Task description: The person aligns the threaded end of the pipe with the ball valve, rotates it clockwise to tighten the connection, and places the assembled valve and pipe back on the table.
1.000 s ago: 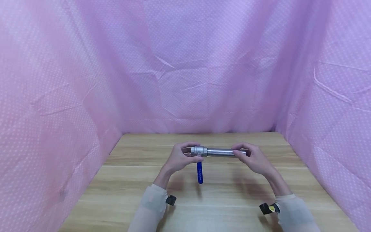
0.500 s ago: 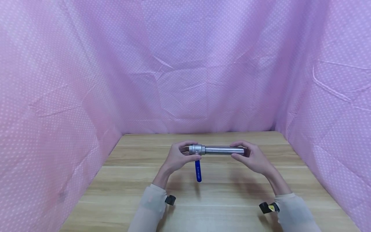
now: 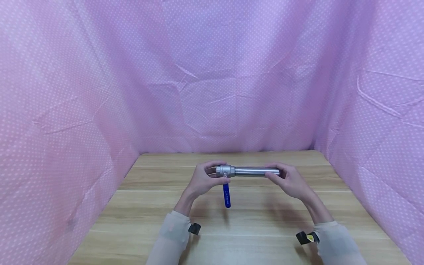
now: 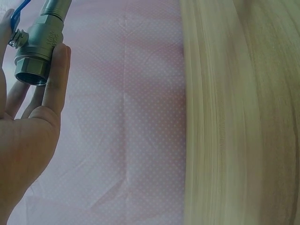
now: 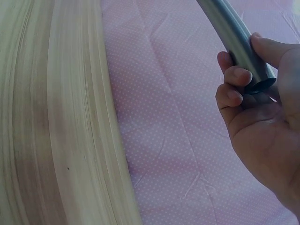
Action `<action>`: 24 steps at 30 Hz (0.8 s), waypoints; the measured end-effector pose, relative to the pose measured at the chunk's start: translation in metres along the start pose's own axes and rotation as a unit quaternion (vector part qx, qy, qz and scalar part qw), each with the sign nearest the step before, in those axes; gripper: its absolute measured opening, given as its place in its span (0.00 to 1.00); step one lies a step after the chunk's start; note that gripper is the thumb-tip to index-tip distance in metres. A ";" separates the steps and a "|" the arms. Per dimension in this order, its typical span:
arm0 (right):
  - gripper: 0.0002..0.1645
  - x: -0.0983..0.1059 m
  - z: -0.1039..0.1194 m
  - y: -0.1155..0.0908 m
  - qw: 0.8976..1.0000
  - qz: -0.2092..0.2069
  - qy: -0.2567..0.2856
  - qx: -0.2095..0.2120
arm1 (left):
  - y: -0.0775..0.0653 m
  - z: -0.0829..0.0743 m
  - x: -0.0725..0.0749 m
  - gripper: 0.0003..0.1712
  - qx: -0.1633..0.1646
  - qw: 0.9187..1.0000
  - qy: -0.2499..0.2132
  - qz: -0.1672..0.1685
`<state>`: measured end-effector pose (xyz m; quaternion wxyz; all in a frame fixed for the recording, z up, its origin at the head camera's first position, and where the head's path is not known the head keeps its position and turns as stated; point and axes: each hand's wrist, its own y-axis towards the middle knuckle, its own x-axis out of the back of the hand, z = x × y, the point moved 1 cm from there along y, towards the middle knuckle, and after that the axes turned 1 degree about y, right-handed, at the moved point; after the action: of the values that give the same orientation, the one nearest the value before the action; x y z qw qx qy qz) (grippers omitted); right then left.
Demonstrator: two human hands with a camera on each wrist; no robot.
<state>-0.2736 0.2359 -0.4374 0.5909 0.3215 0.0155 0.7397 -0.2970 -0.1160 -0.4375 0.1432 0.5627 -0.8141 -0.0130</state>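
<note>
My left hand (image 3: 202, 180) grips a metal ball valve (image 3: 226, 170) between thumb and fingers, above the table. The valve's blue lever handle (image 3: 226, 195) points down toward me. In the left wrist view, the open threaded end of the valve (image 4: 38, 56) faces the palm. A steel pipe (image 3: 250, 172) runs level from the valve's right end, and its threads show at the joint. My right hand (image 3: 291, 181) pinches the pipe's far end between thumb and fingers. The right wrist view shows the hollow end of that pipe (image 5: 243, 51) near the palm.
A wood-grain table (image 3: 159, 228) lies under both hands, which cast shadows on it. Pink dotted cloth (image 3: 212, 81) hangs behind the table and along both sides. Black devices (image 3: 194, 229) are strapped at each wrist.
Valve and pipe have shifted slightly left and up in the head view. The right hand's fingers have changed position around the pipe's end, moving back and then forward again. The left hand keeps its hold.
</note>
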 end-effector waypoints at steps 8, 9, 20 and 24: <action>0.13 0.001 0.001 0.000 1.000 0.008 0.007 -0.014 | -0.001 0.000 0.001 0.40 0.005 1.000 -0.003 -0.002; 0.13 0.001 0.001 0.000 1.000 0.007 0.008 -0.013 | -0.001 0.000 0.000 0.39 0.005 1.000 -0.003 -0.003; 0.23 -0.001 -0.001 0.000 0.998 0.012 0.062 0.022 | -0.002 -0.001 0.000 0.38 0.001 1.000 -0.002 -0.009; 0.21 -0.001 -0.001 -0.001 0.998 0.008 0.055 0.021 | -0.002 -0.001 -0.001 0.37 -0.001 1.000 0.001 -0.007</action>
<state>-0.2738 0.2360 -0.4391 0.5761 0.2927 0.0614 0.7607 -0.2949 -0.1157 -0.4367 0.1445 0.5683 -0.8099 -0.0142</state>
